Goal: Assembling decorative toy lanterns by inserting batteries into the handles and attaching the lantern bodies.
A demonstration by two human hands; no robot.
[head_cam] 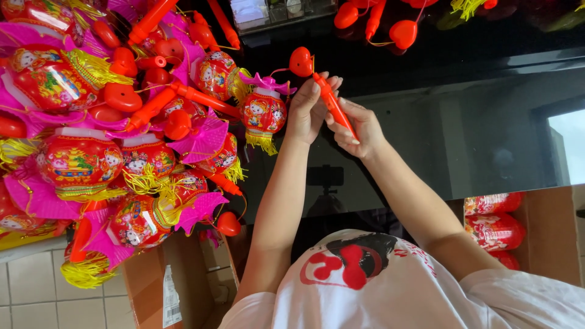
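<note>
We hold an orange stick handle (334, 105) over the black glossy table (463, 122): our left hand (308, 109) pinches its upper end, our right hand (361, 128) curls closed round its lower end. A red heart piece (301, 61) sits at the tip. A small red lantern (263, 113) hangs just beside our left hand, at the edge of a lantern heap (109, 134).

surface: glossy black table (475, 122); floor: pale tiles (36, 286); boxes: brown cardboard (548, 231); light: daylight reflection
</note>
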